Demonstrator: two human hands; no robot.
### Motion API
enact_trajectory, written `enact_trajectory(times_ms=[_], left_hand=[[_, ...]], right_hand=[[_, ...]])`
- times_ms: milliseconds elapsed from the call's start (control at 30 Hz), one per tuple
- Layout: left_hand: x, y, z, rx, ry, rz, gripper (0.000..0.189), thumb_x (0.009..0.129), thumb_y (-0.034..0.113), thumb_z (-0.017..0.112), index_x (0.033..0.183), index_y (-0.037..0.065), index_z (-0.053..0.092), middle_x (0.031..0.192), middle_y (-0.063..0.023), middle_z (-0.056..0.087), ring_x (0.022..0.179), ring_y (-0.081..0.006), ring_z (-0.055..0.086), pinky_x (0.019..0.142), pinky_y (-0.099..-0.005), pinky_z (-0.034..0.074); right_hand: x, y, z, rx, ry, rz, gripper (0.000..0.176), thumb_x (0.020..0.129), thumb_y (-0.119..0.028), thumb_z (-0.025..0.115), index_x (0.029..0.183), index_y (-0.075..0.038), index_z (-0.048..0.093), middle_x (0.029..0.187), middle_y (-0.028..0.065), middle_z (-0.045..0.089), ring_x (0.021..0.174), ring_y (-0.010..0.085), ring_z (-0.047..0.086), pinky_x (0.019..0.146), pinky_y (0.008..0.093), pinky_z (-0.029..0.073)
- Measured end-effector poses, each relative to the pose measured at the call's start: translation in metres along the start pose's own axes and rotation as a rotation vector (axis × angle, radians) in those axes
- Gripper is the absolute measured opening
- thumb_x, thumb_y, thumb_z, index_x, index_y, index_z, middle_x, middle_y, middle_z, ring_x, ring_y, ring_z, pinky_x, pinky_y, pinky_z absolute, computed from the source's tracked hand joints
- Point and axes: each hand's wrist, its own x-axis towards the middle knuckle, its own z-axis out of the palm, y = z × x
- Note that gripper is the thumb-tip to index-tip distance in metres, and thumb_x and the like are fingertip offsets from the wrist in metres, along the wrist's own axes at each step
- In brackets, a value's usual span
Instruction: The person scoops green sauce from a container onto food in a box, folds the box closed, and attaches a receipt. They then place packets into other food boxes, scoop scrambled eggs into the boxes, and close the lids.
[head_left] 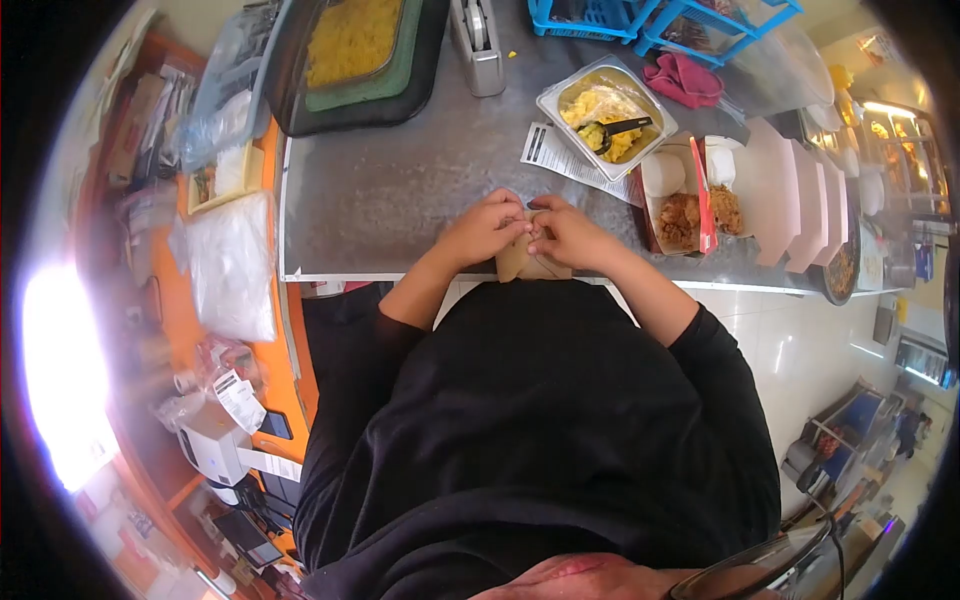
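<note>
pinching the top flap of the brown paper box (530, 266) | box sits at near edge of steel table (400, 190) | left hand (485, 228) and right hand (572, 236) both curled on flap, fingertips meeting | advice, i think: keep box flat, press evenly

The paper packet (530, 262) is showing plain tan against the dull grey counter (400, 190), with black sleeves (725, 360) framing it. Farther off, yellow food (598, 104) is filling a silver tray (548, 98). Far right, a pink cloth (685, 80) and blue baskets (640, 15) are standing out. On the left, an orange ledge (288, 360) is glowing.
</note>
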Motion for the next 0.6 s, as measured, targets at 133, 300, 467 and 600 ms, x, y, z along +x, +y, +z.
enact_trajectory(times_ms=[133,300,467,600], left_hand=[[-0.003,0.004,0.006,-0.015,0.030,-0.104,0.015,0.086,0.015,0.062,0.083,0.001,0.060,0.102,-0.0095,0.053,0.093,-0.0218,0.054,0.081,-0.0309,0.043],[-0.002,-0.004,0.012,-0.035,0.025,-0.071,0.013,0.086,0.014,0.063,0.082,0.001,0.061,0.104,-0.0101,0.052,0.096,-0.0228,0.052,0.084,-0.0314,0.042],[-0.002,-0.007,0.014,-0.017,-0.001,-0.082,0.012,0.087,0.015,0.062,0.083,0.003,0.062,0.104,-0.0098,0.051,0.097,-0.0232,0.052,0.085,-0.0316,0.041],[0.000,-0.009,0.009,0.004,-0.028,-0.052,0.013,0.089,0.015,0.059,0.085,0.003,0.063,0.103,-0.0098,0.051,0.097,-0.0232,0.051,0.086,-0.0311,0.041]], right_hand=[[0.003,0.006,-0.002,-0.018,-0.066,0.009,0.022,0.075,-0.020,0.072,0.087,-0.003,0.066,0.112,0.0246,0.058,0.119,0.0376,0.048,0.097,0.0421,0.040],[0.010,-0.002,-0.009,-0.098,-0.151,0.040,0.024,0.074,-0.022,0.072,0.083,-0.001,0.067,0.107,0.0216,0.061,0.106,0.0368,0.055,0.090,0.0412,0.045],[0.017,-0.006,-0.010,-0.109,-0.181,0.112,0.022,0.074,-0.018,0.073,0.083,0.000,0.065,0.118,0.0177,0.056,0.108,0.0349,0.055,0.090,0.0402,0.044],[0.015,0.000,-0.008,0.038,-0.044,0.110,0.019,0.073,-0.016,0.073,0.080,-0.001,0.065,0.116,0.0169,0.055,0.104,0.0328,0.055,0.088,0.0380,0.044]])
